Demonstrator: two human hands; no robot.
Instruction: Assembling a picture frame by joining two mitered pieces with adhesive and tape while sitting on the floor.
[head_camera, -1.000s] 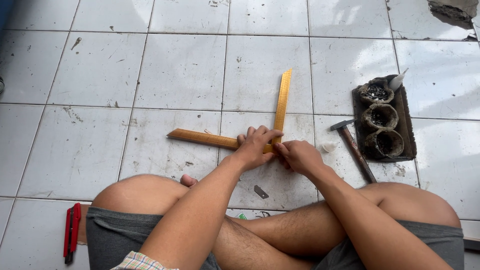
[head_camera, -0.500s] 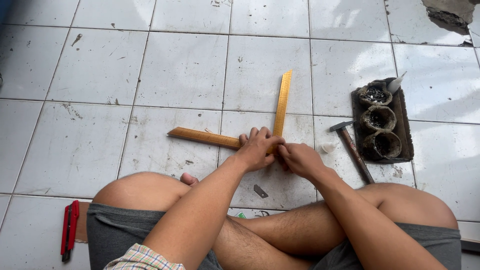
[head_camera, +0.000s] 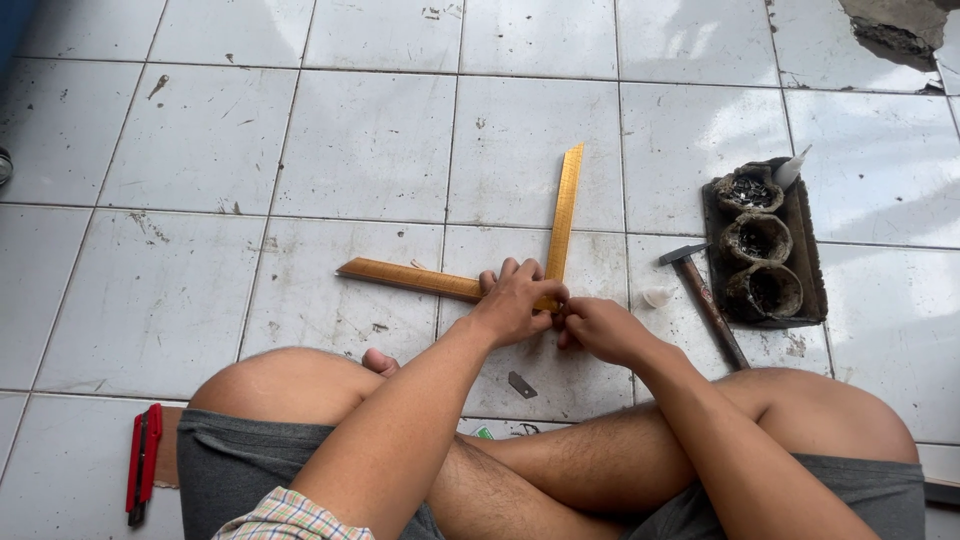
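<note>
One head-worn camera looks steeply down, close above the tiled floor (head_camera: 200, 140).

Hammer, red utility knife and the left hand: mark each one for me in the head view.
Hammer (head_camera: 706, 300): head view, on the wooden handle just below the metal head.
Red utility knife (head_camera: 143, 462): head view, middle of its red body.
Left hand (head_camera: 515, 305): head view, back of the hand, resting on the wooden strips (head_camera: 562, 215).

wooden strips' (head_camera: 420, 280) joint hidden under hands (head_camera: 520, 305)

Two wooden strips (head_camera: 420, 280) are being pressed together beneath the fingers of the left hand (head_camera: 517, 305) and right hand (head_camera: 597, 328); a hammer (head_camera: 703, 296) is lying beside.
</note>
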